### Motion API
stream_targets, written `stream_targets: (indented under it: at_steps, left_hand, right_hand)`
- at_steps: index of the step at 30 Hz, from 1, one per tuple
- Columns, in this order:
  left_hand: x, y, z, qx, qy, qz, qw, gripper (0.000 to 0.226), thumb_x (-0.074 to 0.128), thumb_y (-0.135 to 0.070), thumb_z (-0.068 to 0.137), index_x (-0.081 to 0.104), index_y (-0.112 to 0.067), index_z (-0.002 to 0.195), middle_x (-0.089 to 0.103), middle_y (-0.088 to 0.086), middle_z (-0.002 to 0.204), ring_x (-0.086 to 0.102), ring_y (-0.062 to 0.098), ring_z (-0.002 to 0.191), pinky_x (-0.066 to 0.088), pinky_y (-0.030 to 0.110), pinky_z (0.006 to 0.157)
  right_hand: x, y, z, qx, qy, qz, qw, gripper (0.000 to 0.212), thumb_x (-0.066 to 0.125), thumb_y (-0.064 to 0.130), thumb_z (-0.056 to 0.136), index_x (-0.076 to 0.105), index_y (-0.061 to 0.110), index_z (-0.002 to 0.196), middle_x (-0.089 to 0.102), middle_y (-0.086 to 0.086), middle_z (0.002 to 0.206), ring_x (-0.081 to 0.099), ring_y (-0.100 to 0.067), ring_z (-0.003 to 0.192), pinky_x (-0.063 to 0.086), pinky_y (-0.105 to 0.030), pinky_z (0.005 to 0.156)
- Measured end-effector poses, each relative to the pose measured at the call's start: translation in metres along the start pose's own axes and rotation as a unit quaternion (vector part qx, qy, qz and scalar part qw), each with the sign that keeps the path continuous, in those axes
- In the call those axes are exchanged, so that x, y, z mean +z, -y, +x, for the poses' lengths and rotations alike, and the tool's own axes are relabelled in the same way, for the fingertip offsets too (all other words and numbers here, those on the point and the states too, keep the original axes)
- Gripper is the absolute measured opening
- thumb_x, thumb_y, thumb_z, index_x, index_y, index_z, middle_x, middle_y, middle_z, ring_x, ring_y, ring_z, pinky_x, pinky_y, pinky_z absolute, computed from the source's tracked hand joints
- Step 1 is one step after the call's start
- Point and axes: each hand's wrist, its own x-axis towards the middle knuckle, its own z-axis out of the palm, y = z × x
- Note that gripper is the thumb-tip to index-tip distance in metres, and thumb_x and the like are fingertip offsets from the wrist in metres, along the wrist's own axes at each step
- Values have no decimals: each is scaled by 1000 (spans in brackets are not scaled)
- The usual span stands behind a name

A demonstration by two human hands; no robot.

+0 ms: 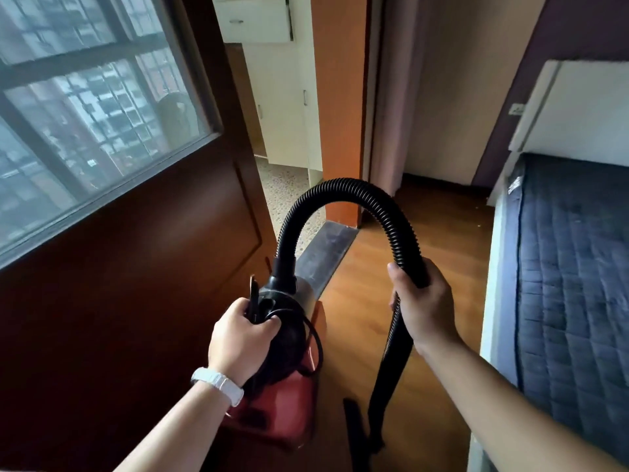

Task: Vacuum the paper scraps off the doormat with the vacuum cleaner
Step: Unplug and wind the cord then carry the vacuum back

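**Red vacuum carried toward the doorway, no mat in sight yet**

Red plastic made up the body of the vacuum cleaner (272,410), which hung low at the person's left side, close to the dark wooden door (129,267). No doormat and no paper scraps were visible anywhere in the view, so I judge that the cleaning itself was not yet begun; the machine was only being carried, and finding the mat, setting the vacuum down and switching it on all remained.

The left hand (238,338) was closed around the black handle on top of the vacuum, together with a loop of the black power cord (315,338). The right hand (422,308) was wrapped firmly around the black ribbed hose (343,187), near the place where it joins the rigid tube (388,386). The hose rose in a high arch between the two hands. The tube pointed down toward the wooden floor (425,233), beside a blue quilted mattress (571,267). Whether the nozzle at its end touched the floor, I could not tell.
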Motion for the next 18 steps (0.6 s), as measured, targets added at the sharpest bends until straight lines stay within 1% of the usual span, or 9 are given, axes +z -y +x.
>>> stream_targets:
  at_steps: [2, 4, 10, 15, 18]
  left_hand:
    - [12, -16, 21, 8, 0, 2, 1000, 17, 70, -34, 69, 60, -23, 77, 69, -2, 68, 67, 18, 59, 58, 44, 59]
    - [21, -30, 42, 15, 1, 0, 1000, 16, 71, -32, 71, 60, -23, 78, 70, -2, 70, 67, 18, 61, 58, 43, 60]
    - [58, -69, 109, 33, 28, -12, 999, 13, 71, -31, 71, 62, -24, 78, 69, -2, 64, 67, 18, 57, 58, 42, 56]
    - [98, -84, 181, 40, 75, -6, 996, 14, 71, -32, 70, 62, -24, 78, 69, -1, 67, 66, 18, 60, 57, 41, 58]
    - [123, -98, 232, 53, 124, -6, 991, 13, 70, -29, 71, 61, -22, 76, 68, 1, 63, 66, 20, 58, 57, 43, 56]
  right_hand:
    - [-4, 1, 23, -8, 4, -8, 1000, 15, 67, 23, 94, 58, 14, 87, 57, -10, 60, 56, -19, 50, 46, -31, 51]
    - [-7, 3, 43, -17, 5, -16, 1000, 13, 67, 25, 94, 59, 16, 88, 60, -9, 62, 57, -17, 51, 47, -26, 50]
    - [-8, -7, 114, -16, -22, -47, 999, 14, 68, 27, 93, 59, 18, 88, 60, -6, 62, 57, -14, 50, 46, -21, 50]
    - [4, -27, 172, -10, -62, -98, 993, 13, 68, 28, 92, 59, 19, 88, 60, -2, 62, 57, -10, 49, 44, -14, 47]
    - [15, -36, 212, 8, -93, -119, 988, 14, 68, 29, 92, 59, 21, 86, 60, -1, 60, 58, -13, 49, 44, -16, 47]
